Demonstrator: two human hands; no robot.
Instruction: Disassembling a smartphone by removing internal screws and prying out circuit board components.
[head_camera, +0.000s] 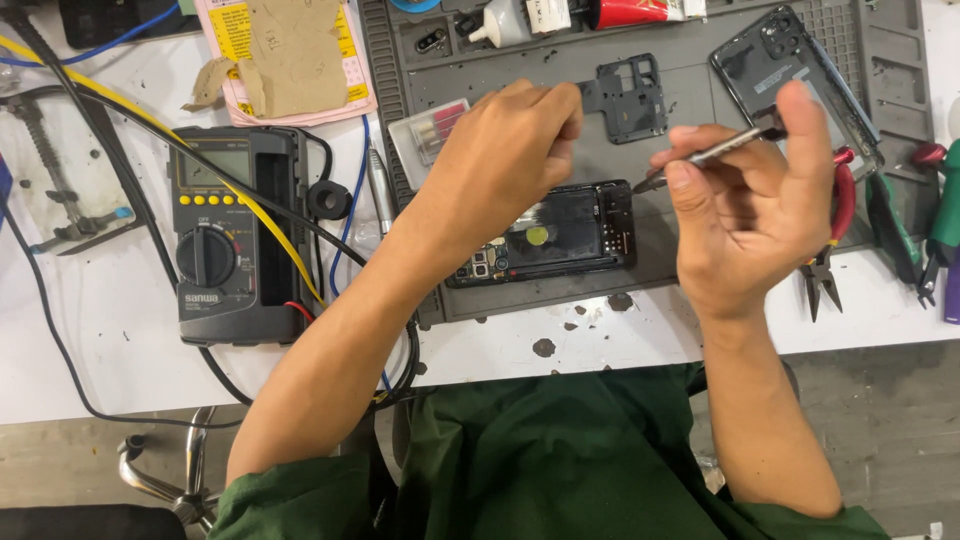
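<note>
Right hand (745, 215) holds tweezers (712, 153) lengthwise, tips pointing left toward opened phone (560, 235).

opened phone (560, 232) on mat (690, 150) | multimeter (232, 235) left of mat on surface (90, 330) | back cover (790, 75) behind right | pliers (828, 240) right of phone | frame plate (628, 97) behind phone

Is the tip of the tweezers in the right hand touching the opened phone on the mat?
Cannot tell. In the head view the tweezers tip ends right at the opened phone's top right edge, with no plain gap or contact visible.
</note>
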